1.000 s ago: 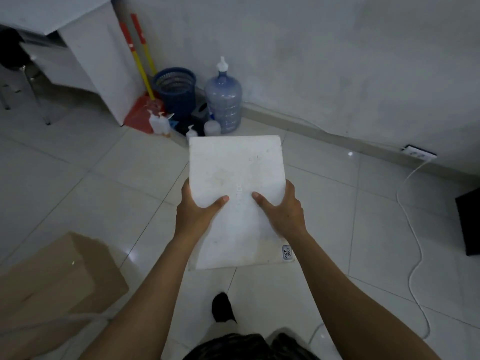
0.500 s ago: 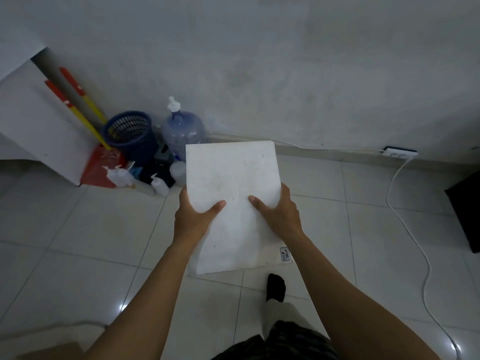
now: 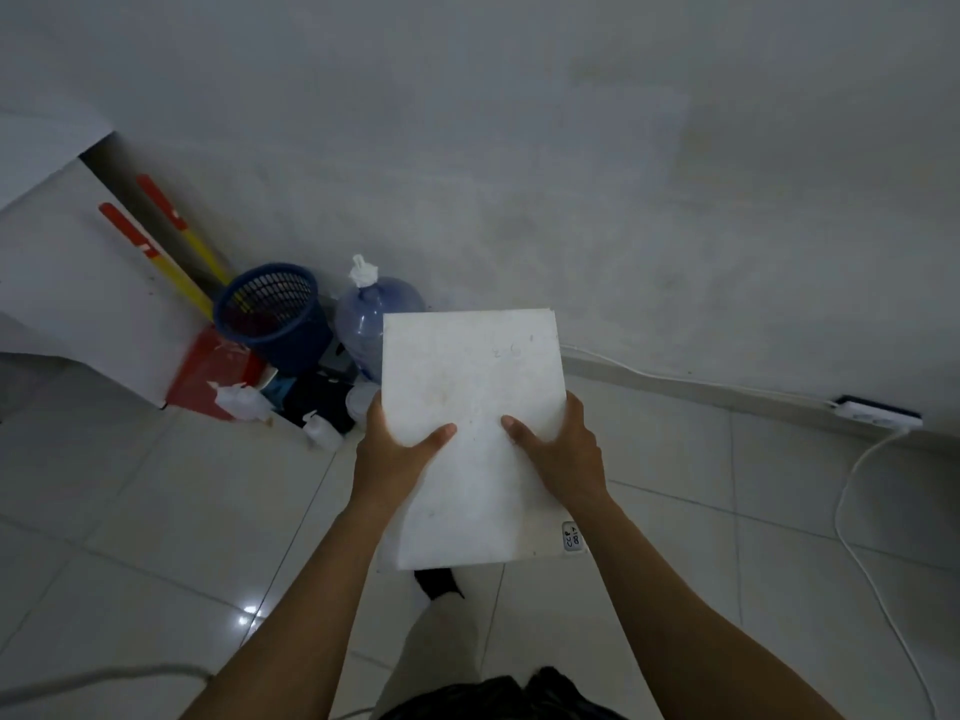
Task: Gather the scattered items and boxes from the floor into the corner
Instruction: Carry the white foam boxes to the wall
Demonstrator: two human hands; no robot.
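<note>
Out front, head view: I hold the slab off the floor between both hands. Its far edge points at the wall, just right of the clutter in the far-left corner.
Left hand: grips the slab's left edge, thumb flat on top.
Right hand: grips the right edge the same way, thumb on top.
Weight: light, I judge. It sits level on a thumb-and-finger hold with no sign of strain.
Stiffness: it looks rigid, with straight edges and no sag at the far end. If it is foam, the corners may dent or snap.
Surface: matt and scuffed, so I judge it unlikely to slip.
Where to hold: the two long edges near the middle, as now. I would keep off the corners.
Corner: the basket, jug, bottles and red-and-yellow handles crowd it, so room for the slab looks tight.
Hidden: my fingers, the slab's underside and its thickness, and part of the jug and of some dark things behind the slab.
Hard to make out: the writing on the sticker, and whether the slab is a board or a shallow box.
Cut off: the white cabinet at the left edge.
</note>
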